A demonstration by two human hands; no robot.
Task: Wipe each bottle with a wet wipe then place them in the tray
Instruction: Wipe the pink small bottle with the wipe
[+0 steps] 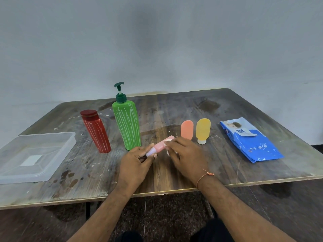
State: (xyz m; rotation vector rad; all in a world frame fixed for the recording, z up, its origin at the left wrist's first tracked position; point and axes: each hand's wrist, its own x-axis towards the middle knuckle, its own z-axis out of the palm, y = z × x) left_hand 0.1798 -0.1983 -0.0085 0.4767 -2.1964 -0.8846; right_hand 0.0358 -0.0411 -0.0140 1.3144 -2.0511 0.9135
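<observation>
Clear tray (57, 151) at tabletop (236, 110) left edge. Red bottle (97, 133), green pump bottle (127, 124) upright. Left hand (134, 163) fingers curled round pink bottle (161, 145) cap end above tabletop. Right hand (185, 154) fingers pinching wet wipe (168, 140) against it. Orange bottle (187, 130), yellow bottle (202, 130), blue wipes pack (251, 142) right.

red white-streaked bottle (96, 132), green white-streaked pump bottle (126, 125), blue wipes pack (251, 140)

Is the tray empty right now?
Empty. The tray holds no bottles; through its clear plastic only a pale patch shows, maybe a label.
</observation>
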